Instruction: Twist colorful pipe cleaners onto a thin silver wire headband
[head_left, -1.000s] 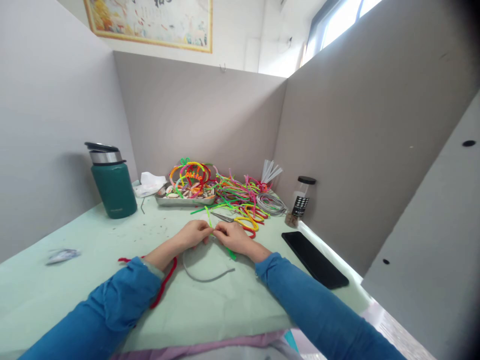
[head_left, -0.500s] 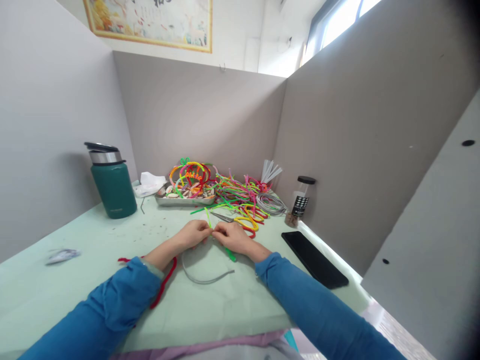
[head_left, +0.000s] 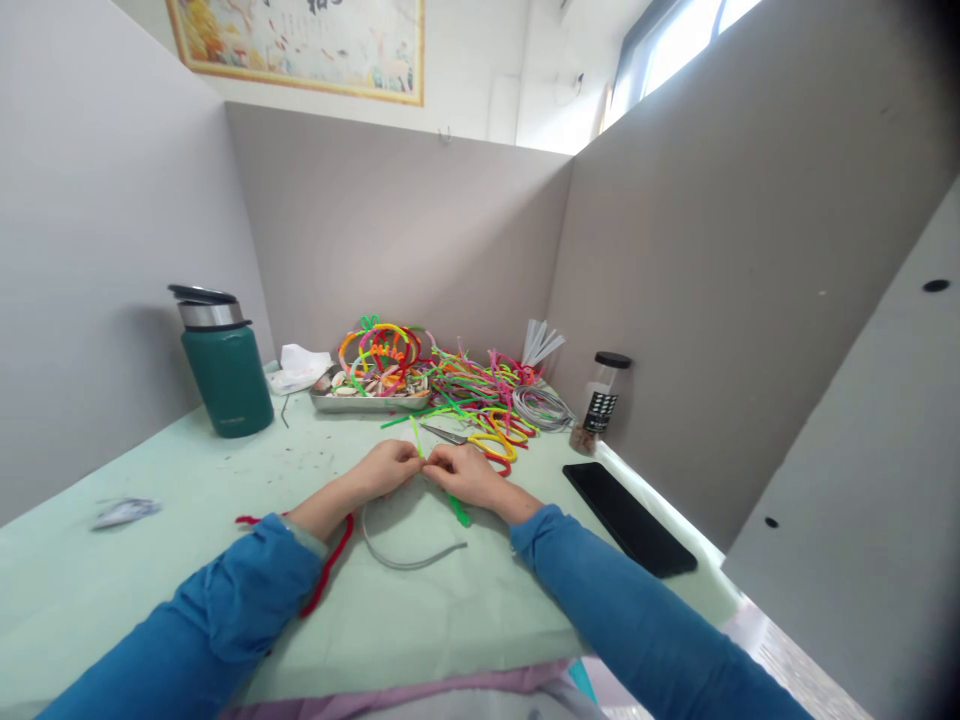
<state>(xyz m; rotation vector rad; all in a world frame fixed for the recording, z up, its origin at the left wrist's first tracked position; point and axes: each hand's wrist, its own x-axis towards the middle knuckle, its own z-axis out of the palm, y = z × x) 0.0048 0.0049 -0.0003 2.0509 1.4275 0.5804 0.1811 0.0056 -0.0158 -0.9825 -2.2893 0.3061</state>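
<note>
My left hand [head_left: 391,467] and my right hand [head_left: 463,471] meet over the middle of the table, fingers pinched together. Between their fingertips they grip a pipe cleaner [head_left: 416,432], whose yellow-green end sticks up past the fingers. A brighter green piece [head_left: 459,512] pokes out below my right hand; whether it joins the held one is hidden. From under my left hand curves a thin grey band [head_left: 409,567], its free end pointing right. A red pipe cleaner [head_left: 330,572] lies partly beneath my left forearm. Just beyond my right hand are scissors [head_left: 445,434], only the blades plainly visible.
At the back, a metal tray [head_left: 371,403] holds pipe-cleaner loops and small pieces, beside a heap of coloured pipe cleaners [head_left: 480,385] and a grey coil [head_left: 541,410]. A green bottle [head_left: 229,385] stands left. A clear jar [head_left: 600,405] and black phone [head_left: 628,520] are right.
Both hands stay almost in place, still pinching the pipe cleaner. The grey band and the bright green end have shifted very slightly left.
</note>
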